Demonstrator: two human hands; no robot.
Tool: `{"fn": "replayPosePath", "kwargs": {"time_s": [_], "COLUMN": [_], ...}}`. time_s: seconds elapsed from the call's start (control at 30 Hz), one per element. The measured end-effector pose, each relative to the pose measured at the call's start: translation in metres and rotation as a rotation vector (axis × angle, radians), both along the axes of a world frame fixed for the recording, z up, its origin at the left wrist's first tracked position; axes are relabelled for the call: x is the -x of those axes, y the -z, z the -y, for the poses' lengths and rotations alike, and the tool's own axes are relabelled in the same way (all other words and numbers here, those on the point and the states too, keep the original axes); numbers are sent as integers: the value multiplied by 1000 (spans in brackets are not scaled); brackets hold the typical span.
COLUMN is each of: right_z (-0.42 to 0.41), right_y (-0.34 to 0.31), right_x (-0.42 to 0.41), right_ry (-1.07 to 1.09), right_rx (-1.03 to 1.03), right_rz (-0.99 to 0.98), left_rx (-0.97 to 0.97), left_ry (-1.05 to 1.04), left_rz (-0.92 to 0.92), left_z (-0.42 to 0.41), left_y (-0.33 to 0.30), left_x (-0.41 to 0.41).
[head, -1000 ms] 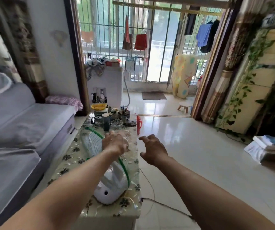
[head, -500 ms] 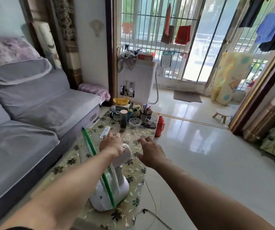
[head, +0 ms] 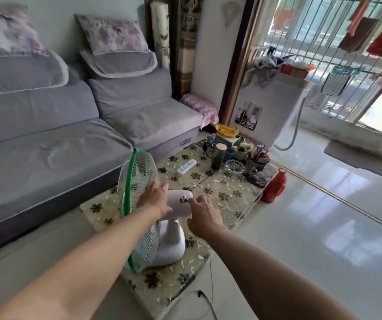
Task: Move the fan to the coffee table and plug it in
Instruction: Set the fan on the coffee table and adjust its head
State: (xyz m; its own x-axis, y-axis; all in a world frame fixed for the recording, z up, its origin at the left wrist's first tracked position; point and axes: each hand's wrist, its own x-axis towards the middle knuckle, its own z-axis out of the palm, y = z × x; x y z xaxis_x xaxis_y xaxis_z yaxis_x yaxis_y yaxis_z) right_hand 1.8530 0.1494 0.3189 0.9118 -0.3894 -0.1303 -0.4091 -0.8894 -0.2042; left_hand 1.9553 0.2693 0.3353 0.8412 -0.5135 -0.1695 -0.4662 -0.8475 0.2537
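A white fan [head: 170, 241] with a wire cage and green rim stands upright on the near end of the coffee table [head: 229, 197], cage facing the sofa. My left hand [head: 154, 200] grips the fan where the cage meets the white motor housing. My right hand [head: 202, 214] touches the rear of the housing with its fingertips by a small knob. A white power strip [head: 186, 166] lies further along the table. The fan's dark cord [head: 206, 299] trails off the near table edge onto the floor.
A grey sofa [head: 70, 139] runs along the left of the table. Cups, a glass dish and a pen holder [head: 258, 158] crowd the table's far end. A red bottle [head: 275, 185] stands on the floor by the table. Glossy tiled floor stretches to the right.
The fan has gone from lying tilted on the table to standing upright. My left hand stayed on it, my right hand came onto the motor housing. The view swung left toward the sofa.
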Motion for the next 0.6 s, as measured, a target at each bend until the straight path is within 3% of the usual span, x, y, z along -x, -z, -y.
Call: {"fn": "replayPosePath", "kwargs": {"time_s": [0.27,0.43,0.6], "right_z": [0,3,5], "right_y": [91,147,182], "right_x": [-22,-46,-78], "right_ry": [21,175,503], "right_rx": [-166,-362,-700], "right_rz": [-141,-170,-113], "left_rx": [-89,-155,18], "left_ry": [36,65,27], "left_rz": [10,67,162], "left_z": [41,58,55], "left_y": [59,98,114], "left_x": [-22,-44,-50]}}
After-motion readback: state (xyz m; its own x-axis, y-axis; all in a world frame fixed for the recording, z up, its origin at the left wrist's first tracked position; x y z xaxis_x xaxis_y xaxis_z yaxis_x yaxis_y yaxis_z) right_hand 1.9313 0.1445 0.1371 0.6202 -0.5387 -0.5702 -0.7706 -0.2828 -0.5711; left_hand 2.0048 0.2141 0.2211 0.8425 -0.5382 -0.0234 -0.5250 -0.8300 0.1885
